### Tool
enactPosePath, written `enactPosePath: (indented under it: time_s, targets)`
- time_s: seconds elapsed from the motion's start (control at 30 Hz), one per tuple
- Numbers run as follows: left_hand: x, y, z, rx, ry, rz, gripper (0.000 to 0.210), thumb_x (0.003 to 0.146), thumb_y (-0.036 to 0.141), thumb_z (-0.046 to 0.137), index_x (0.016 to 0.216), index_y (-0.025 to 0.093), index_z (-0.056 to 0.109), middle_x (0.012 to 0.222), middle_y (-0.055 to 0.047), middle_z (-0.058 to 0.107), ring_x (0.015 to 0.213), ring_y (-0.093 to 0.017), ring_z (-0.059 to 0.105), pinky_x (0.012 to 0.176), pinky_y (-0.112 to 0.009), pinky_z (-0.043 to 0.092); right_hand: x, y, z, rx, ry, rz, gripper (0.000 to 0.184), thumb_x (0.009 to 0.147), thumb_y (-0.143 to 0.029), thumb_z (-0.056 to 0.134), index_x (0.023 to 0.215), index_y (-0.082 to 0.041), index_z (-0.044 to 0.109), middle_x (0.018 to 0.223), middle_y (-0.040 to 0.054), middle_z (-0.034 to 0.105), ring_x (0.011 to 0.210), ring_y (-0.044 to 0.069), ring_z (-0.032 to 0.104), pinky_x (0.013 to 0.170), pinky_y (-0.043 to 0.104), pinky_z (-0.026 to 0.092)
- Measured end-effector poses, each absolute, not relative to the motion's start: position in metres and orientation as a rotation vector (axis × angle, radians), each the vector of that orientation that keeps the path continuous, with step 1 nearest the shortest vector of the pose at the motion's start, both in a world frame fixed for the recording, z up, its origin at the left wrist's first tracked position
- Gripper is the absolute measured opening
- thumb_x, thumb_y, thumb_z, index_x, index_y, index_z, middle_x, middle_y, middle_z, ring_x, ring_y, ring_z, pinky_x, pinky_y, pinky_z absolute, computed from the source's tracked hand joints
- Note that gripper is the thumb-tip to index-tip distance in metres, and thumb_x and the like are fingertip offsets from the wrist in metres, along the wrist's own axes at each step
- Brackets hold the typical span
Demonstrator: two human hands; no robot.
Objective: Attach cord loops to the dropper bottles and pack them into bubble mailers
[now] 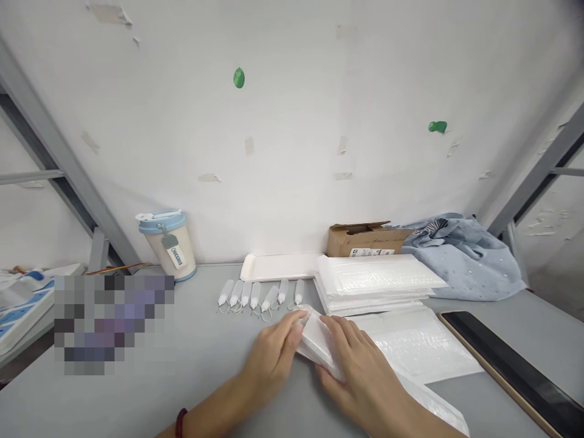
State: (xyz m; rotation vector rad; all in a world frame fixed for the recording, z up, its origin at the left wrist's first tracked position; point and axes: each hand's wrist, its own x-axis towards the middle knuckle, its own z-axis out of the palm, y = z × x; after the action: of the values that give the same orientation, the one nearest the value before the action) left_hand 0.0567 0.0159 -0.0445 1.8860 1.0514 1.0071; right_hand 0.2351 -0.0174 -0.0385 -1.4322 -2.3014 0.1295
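Note:
Both hands are closed on a white bubble mailer (pixel 317 340) above the grey table. My left hand (pixel 274 350) pinches its far end between thumb and fingers. Across the mailer's side lies my right hand (pixel 360 365), fingers wrapped over the top and thumb underneath. The mailer's near part (pixel 433 401) runs out below my right forearm. What may be inside it is hidden. Just beyond my hands, several small white squeeze bottles (pixel 255 295) lie in a row. A flat bubble mailer (pixel 424 344) rests to the right of my right hand.
A stack of bubble mailers (pixel 378 277) stands at the back right, before an opened cardboard box (pixel 365 240) and blue cloth (pixel 460 255). A phone-like black slab (pixel 511 365) lies at right. A lidded cup (pixel 171 246) and power strip (pixel 27 310) are at left.

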Motion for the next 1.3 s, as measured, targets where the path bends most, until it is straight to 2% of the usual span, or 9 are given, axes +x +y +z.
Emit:
enactPosePath:
  time_s: [0.1, 0.23, 0.4, 0.5, 0.67, 0.93, 1.03, 1.17, 1.3]
  targets:
    - [0.053, 0.015, -0.043, 2.039, 0.938, 1.040, 0.036, 0.088, 0.024, 0.040, 0.121, 0.024, 0.053, 0.099, -0.006, 0.067, 0.091, -0.022, 0.061, 0.081, -0.030, 0.045, 0.235, -0.016, -0.040, -1.415, -2.291, 0.105, 0.050, 0.075, -0.017, 0.047, 0.123, -0.019, 0.033, 0.111, 0.0119, 0.052, 0.097, 0.027, 0.051, 0.075, 0.043, 0.045]
    - [0.039, 0.036, -0.046, 2.330, 1.179, 1.223, 0.027, 0.088, 0.021, 0.039, 0.104, 0.020, 0.060, 0.088, -0.009, 0.065, 0.087, -0.022, 0.058, 0.079, -0.033, 0.044, 0.236, -0.015, -0.040, -1.408, -2.279, 0.083, 0.050, 0.075, -0.017, 0.047, 0.123, -0.019, 0.033, 0.111, 0.0121, 0.052, 0.095, 0.028, 0.051, 0.074, 0.042, 0.046]
    - [0.017, 0.063, -0.046, 2.773, 1.675, 0.861, 0.018, 0.083, 0.024, 0.046, 0.079, 0.017, 0.062, 0.083, -0.011, 0.061, 0.086, -0.027, 0.051, 0.073, -0.039, 0.042, 0.236, -0.016, -0.040, -1.436, -2.276, 0.083, 0.049, 0.076, -0.019, 0.048, 0.122, -0.018, 0.033, 0.112, 0.0130, 0.052, 0.096, 0.029, 0.051, 0.075, 0.044, 0.046]
    - [0.014, 0.066, -0.046, 2.773, 1.868, 0.663, 0.019, 0.081, 0.023, 0.046, 0.073, 0.016, 0.061, 0.077, -0.012, 0.061, 0.082, -0.029, 0.051, 0.068, -0.039, 0.041, 0.236, -0.017, -0.039, -1.446, -2.279, 0.100, 0.049, 0.076, -0.019, 0.048, 0.123, -0.017, 0.033, 0.113, 0.0131, 0.051, 0.097, 0.029, 0.050, 0.076, 0.045, 0.045]
    - [0.018, 0.062, -0.043, 2.607, 1.924, 0.618, 0.017, 0.078, 0.021, 0.045, 0.067, 0.017, 0.058, 0.071, -0.010, 0.062, 0.083, -0.028, 0.051, 0.066, -0.036, 0.039, 0.235, -0.016, -0.038, -1.456, -2.268, 0.124, 0.050, 0.076, -0.019, 0.049, 0.123, -0.019, 0.033, 0.115, 0.0125, 0.050, 0.099, 0.028, 0.050, 0.078, 0.044, 0.045]
    - [0.005, 0.067, -0.021, 2.126, 1.850, 0.920, 0.014, 0.073, 0.032, 0.051, 0.071, 0.021, 0.060, 0.073, -0.002, 0.059, 0.068, -0.020, 0.053, 0.060, -0.027, 0.038, 0.235, -0.016, -0.038, -1.469, -2.270, 0.141, 0.051, 0.076, -0.019, 0.048, 0.124, -0.017, 0.031, 0.115, 0.0132, 0.049, 0.100, 0.028, 0.048, 0.078, 0.045, 0.044]
    - [-0.002, 0.067, -0.011, 2.130, 1.552, 0.823, 0.015, 0.074, 0.035, 0.054, 0.076, 0.023, 0.063, 0.073, 0.000, 0.061, 0.064, -0.017, 0.051, 0.058, -0.025, 0.036, 0.235, -0.017, -0.037, -1.479, -2.277, 0.158, 0.051, 0.077, -0.019, 0.048, 0.124, -0.016, 0.032, 0.115, 0.0134, 0.049, 0.099, 0.028, 0.048, 0.079, 0.045, 0.044]
    - [0.009, 0.054, -0.012, 2.224, 1.190, 0.643, 0.011, 0.073, 0.025, 0.057, 0.079, 0.024, 0.066, 0.080, -0.001, 0.065, 0.075, -0.019, 0.054, 0.066, -0.026, 0.039, 0.234, -0.017, -0.035, -1.469, -2.303, 0.181, 0.051, 0.076, -0.019, 0.048, 0.125, -0.015, 0.033, 0.115, 0.0136, 0.049, 0.100, 0.029, 0.047, 0.080, 0.045, 0.043]
    - [0.034, 0.037, -0.024, 2.220, 0.947, 0.719, 0.024, 0.075, 0.011, 0.052, 0.083, 0.025, 0.069, 0.082, -0.002, 0.068, 0.080, -0.019, 0.057, 0.075, -0.028, 0.042, 0.233, -0.019, -0.030, -1.389, -2.393, 0.225, 0.052, 0.075, -0.015, 0.048, 0.125, -0.015, 0.033, 0.117, 0.0129, 0.048, 0.102, 0.027, 0.046, 0.083, 0.044, 0.042]
